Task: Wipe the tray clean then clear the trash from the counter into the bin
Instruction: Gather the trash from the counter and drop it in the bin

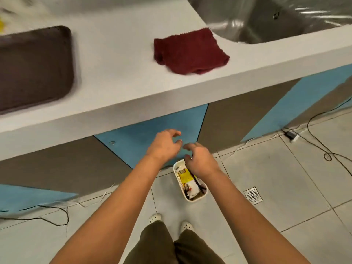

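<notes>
A small white bin stands on the floor below the counter, holding yellow and white wrappers and dark sticks. My right hand hovers right over its far end, fingers spread, holding nothing. My left hand is beside it, a little left of the bin, also empty with fingers apart. Up on the white counter a dark brown tray lies at the left. A folded dark red cloth rests near the middle right of the counter.
A steel sink is sunk into the counter at the top right. Something yellow shows blurred at the far left edge. Black cables trail over the tiled floor, and a floor drain sits right of the bin. My feet stand just behind the bin.
</notes>
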`<state>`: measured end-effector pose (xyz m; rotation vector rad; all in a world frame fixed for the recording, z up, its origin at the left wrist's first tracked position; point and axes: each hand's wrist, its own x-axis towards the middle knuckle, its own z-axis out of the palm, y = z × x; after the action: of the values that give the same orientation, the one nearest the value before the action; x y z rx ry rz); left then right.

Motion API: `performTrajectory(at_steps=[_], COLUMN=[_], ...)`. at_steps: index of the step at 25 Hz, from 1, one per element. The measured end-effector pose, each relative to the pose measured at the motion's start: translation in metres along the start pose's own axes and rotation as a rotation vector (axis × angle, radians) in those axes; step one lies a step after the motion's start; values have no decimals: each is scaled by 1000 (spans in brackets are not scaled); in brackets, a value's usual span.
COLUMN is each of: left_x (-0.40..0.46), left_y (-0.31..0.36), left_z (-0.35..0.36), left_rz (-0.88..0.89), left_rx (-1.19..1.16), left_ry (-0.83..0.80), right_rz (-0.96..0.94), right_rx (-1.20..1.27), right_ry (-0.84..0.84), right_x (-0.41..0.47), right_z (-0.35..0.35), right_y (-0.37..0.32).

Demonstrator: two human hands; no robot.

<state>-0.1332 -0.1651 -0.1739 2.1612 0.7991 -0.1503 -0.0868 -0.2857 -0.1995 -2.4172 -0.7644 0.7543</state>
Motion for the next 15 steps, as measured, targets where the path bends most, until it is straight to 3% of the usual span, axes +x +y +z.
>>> performTrajectory(at_steps=[5,8,15], left_x=[-40,-54,-47], left_y=[27,37,13], left_z=[-82,-133,-252], left_rz=[55,39,54], left_rx=[-115,-180,-220], left_ry=[178,288,495], right_rz=[-183,-298,-442], right_rx=[46,58,121], right_ry=[187,214,222], right_x=[-9,3,55], right_z=[-74,-105,-103], right_y=[-61,-112,-233])
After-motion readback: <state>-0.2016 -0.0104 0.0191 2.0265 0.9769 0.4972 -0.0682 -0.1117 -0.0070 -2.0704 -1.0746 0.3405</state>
